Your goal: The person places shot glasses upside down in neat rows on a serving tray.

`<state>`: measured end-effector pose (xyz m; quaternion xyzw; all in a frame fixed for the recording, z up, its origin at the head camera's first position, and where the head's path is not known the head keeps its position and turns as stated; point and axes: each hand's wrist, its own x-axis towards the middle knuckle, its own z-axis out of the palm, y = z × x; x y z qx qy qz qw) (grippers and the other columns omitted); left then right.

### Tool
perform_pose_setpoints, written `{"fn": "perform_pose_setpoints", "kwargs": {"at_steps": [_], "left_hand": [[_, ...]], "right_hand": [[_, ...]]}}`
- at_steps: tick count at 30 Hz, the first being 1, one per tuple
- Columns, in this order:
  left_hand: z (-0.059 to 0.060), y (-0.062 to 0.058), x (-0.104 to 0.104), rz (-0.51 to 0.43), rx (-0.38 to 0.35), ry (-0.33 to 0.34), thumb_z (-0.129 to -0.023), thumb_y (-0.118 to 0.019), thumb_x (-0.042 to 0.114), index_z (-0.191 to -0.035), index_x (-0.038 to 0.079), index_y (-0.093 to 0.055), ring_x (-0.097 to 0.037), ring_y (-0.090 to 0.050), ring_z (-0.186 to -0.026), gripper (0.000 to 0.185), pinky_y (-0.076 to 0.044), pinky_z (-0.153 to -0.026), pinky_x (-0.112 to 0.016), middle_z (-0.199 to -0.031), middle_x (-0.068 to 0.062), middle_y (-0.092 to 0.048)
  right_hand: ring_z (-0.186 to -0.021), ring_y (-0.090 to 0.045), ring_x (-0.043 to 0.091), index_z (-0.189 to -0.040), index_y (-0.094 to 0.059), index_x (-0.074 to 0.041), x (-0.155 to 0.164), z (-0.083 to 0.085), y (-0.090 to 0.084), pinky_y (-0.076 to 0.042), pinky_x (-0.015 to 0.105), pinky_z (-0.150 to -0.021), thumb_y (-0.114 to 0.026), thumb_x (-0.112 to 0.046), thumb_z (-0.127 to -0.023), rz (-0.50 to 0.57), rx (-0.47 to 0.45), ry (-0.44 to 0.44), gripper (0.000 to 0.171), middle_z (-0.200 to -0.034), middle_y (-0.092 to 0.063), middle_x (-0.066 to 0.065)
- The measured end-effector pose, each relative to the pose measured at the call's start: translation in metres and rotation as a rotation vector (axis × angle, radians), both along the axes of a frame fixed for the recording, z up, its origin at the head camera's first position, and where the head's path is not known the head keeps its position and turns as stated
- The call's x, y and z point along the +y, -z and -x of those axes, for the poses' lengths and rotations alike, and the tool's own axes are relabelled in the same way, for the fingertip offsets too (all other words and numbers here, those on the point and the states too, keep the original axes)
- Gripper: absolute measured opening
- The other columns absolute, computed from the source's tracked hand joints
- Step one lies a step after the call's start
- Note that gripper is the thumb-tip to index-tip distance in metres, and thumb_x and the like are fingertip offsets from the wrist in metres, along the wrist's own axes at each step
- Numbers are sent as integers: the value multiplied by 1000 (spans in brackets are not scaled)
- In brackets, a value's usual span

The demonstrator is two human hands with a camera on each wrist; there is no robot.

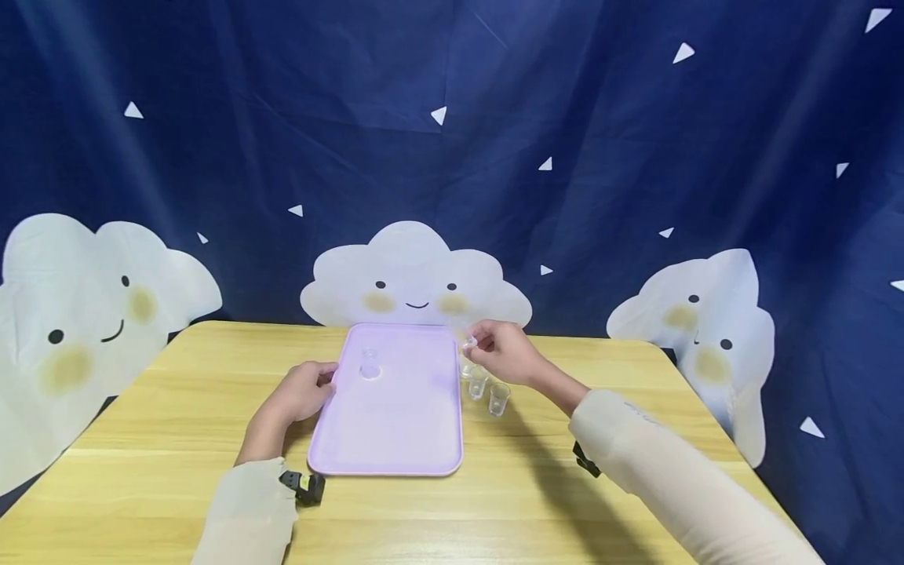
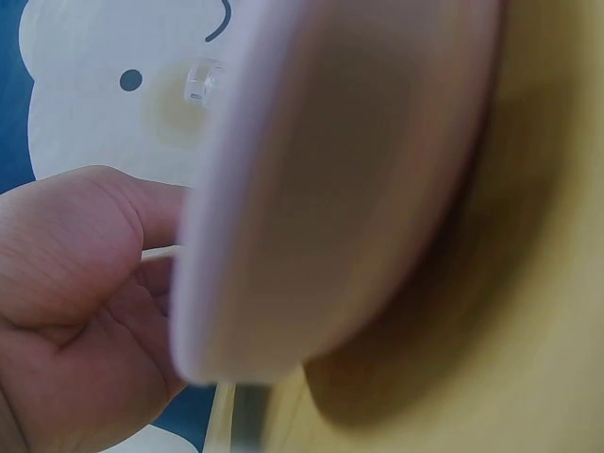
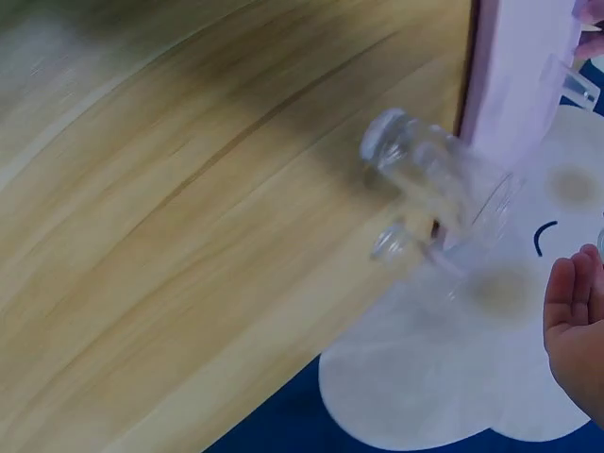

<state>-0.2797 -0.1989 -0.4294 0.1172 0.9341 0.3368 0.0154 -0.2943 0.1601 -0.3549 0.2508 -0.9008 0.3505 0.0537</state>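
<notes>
Both sleeved forearms reach over the wooden table (image 1: 155, 439). On the lilac tray's (image 1: 395, 424) left rim, the left hand (image 1: 300, 392) grips with curled fingers. Beyond the tray's right edge, the right hand (image 1: 501, 353) pinches a small clear cup (image 1: 469, 341) above three more cups (image 1: 487, 388) standing on the table. Another cup (image 1: 369, 363) stands on the tray.

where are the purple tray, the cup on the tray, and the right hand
purple tray (image 1: 395, 431), head view, bare middle of its floor
cup on the tray (image 1: 370, 364), head view, its clear side wall
right hand (image 1: 503, 353), head view, back of the hand
</notes>
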Motion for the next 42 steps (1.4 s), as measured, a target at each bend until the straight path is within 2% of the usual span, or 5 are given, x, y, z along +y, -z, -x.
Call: {"fn": "perform_pose_setpoints", "kwargs": {"at_steps": [7, 15, 25, 35, 42], "left_hand": [[-2, -2, -1, -6, 2, -4, -96, -55, 0, -138, -13, -55, -40, -63, -111, 44, -49, -100, -59, -121, -29, -67], [-2, -2, -1, -8, 11, -1, -95, -55, 0, -137, -13, -57, -41, -63, -112, 44, -49, -100, -59, -120, -29, -68], [0, 0, 0, -11, 1, -8, -97, -54, 1, -138, -12, -56, -46, -60, -121, 44, -46, -104, -59, -125, -30, -66], [0, 0, -1, -14, -4, -8, -96, -54, 0, -137, -12, -57, -45, -61, -119, 43, -47, -103, -59, -123, -29, -67], [0, 0, -1, -14, -3, -5, -96, -55, 0, -136, -12, -58, -45, -61, -119, 42, -48, -103, -59, -124, -29, -67]], "right_hand": [[-80, -67, 13, -105, -71, 0, -26, 3, -1, -58, 27, -77, -72, -10, -91, 13, -7, -49, 17, -88, -72, 4], [-76, -64, 10, -97, -69, -3, -59, 8, 2, -55, 23, -73, -73, -11, -89, -37, 8, -91, 12, -86, -70, 2], [-81, -65, 15, -94, -67, -5, -85, 20, 7, -54, 24, -74, -72, -8, -89, -30, 8, -36, 8, -87, -68, 4], [-90, -59, 17, -116, -71, 2, -100, 33, 23, -52, 28, -82, -68, -5, -88, 9, -18, 78, 29, -100, -64, 10], [-89, -57, 17, -119, -70, -1, -112, 36, 35, -51, 29, -81, -71, -5, -86, -4, -12, 97, 33, -99, -62, 9]]}}
